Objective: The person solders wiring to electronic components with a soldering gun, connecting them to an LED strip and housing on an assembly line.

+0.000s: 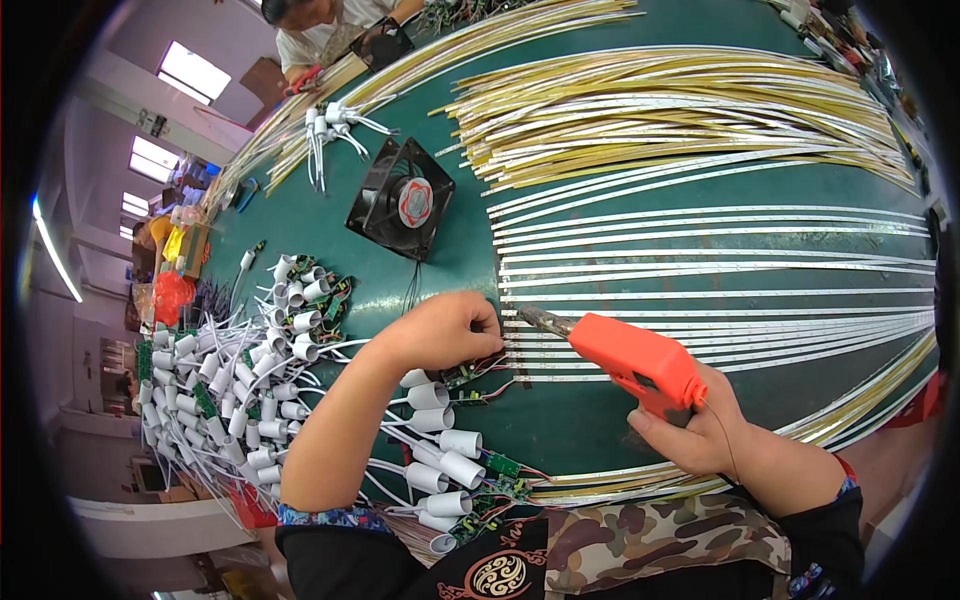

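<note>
Right hand [700, 430] at 4 o'clock with fingers wrapped around orange soldering gun [640, 362], its tip at white LED strips [720, 300] near centre, left hand [440, 330] fingers pinching small wires [490, 362] there, black fan [402, 197] at 11 o'clock on green counter [570, 420].

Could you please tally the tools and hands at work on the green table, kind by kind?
Orange soldering gun: 1
Black square cooling fan: 1
The person's own hands, left hand and right hand: 2
Total: 4
The strips and white caps are too many to count.
</note>
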A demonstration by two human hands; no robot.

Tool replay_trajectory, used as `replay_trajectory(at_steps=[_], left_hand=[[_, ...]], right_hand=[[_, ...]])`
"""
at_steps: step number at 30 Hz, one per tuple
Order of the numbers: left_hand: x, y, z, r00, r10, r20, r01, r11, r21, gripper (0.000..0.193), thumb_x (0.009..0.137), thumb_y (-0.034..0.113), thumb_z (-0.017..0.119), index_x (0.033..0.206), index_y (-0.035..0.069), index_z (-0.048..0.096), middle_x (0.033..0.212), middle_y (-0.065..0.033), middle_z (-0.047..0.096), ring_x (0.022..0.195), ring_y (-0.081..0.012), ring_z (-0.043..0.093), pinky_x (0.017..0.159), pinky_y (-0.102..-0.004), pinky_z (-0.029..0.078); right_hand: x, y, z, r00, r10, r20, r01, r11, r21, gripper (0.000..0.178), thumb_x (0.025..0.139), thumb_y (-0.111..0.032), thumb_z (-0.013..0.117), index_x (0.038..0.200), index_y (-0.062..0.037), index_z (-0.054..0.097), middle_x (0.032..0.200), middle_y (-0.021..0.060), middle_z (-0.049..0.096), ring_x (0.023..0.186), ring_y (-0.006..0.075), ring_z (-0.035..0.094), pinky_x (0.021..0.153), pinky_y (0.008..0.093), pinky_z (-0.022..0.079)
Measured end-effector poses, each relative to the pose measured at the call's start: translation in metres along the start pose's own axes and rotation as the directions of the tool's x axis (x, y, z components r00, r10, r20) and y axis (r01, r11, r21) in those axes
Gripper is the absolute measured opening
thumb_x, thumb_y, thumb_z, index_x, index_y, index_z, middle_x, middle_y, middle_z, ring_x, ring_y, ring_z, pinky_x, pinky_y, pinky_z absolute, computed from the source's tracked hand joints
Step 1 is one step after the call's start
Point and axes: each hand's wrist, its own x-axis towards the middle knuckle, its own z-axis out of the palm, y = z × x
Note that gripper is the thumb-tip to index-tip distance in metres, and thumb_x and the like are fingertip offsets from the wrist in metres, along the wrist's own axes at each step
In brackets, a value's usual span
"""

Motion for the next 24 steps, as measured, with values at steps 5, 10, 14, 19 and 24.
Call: replay_trajectory(at_steps=[5,10,14,19,24], left_hand=[[0.004,0.009,0.002,0.980,-0.197,-0.039,0.195,0.980,-0.045,0.015,0.072,0.016,0.068,0.076,0.002,0.067,0.068,-0.0127,0.065,0.062,-0.0239,0.060,0.059,-0.0360,0.048],[0.008,0.011,0.003,0.967,-0.254,-0.031,0.253,0.967,-0.045,0.013,0.070,0.015,0.066,0.073,0.002,0.066,0.065,-0.0125,0.063,0.060,-0.0231,0.060,0.059,-0.0355,0.048],[0.009,0.009,0.004,0.967,-0.253,-0.028,0.252,0.967,-0.042,0.013,0.069,0.015,0.066,0.070,0.002,0.065,0.063,-0.0122,0.063,0.059,-0.0227,0.059,0.058,-0.0355,0.047],[0.010,0.014,0.002,0.957,-0.291,-0.007,0.291,0.957,-0.019,0.014,0.068,0.016,0.066,0.070,0.003,0.065,0.063,-0.0122,0.063,0.059,-0.0226,0.060,0.058,-0.0357,0.048],[0.012,0.017,0.000,0.946,-0.323,0.012,0.322,0.946,0.025,0.015,0.067,0.019,0.066,0.071,0.004,0.066,0.064,-0.0127,0.063,0.061,-0.0238,0.061,0.060,-0.0361,0.048]], right_hand=[[0.000,0.000,0.001,1.000,-0.009,0.006,0.009,0.999,-0.040,0.050,0.080,-0.013,0.073,0.125,-0.0008,0.054,0.088,0.0108,0.063,0.072,0.0221,0.062,0.068,0.0325,0.050],[0.002,0.001,0.004,0.999,-0.047,0.014,0.047,0.999,-0.026,0.051,0.082,-0.013,0.071,0.128,-0.0017,0.052,0.098,0.0146,0.065,0.087,0.0270,0.066,0.077,0.0350,0.052],[0.005,-0.002,0.005,0.997,-0.041,0.062,0.044,0.998,-0.048,0.051,0.082,-0.013,0.071,0.128,-0.0025,0.052,0.104,0.0157,0.065,0.093,0.0292,0.067,0.081,0.0362,0.052],[0.006,-0.007,0.008,0.998,0.033,0.053,-0.029,0.997,-0.066,0.043,0.080,-0.012,0.071,0.119,-0.0023,0.059,0.103,0.0124,0.065,0.089,0.0238,0.065,0.082,0.0339,0.050],[0.005,-0.005,0.005,0.993,-0.002,0.117,0.015,0.994,-0.112,0.051,0.083,-0.013,0.070,0.129,-0.0045,0.050,0.106,0.0153,0.063,0.092,0.0316,0.066,0.080,0.0381,0.052]])
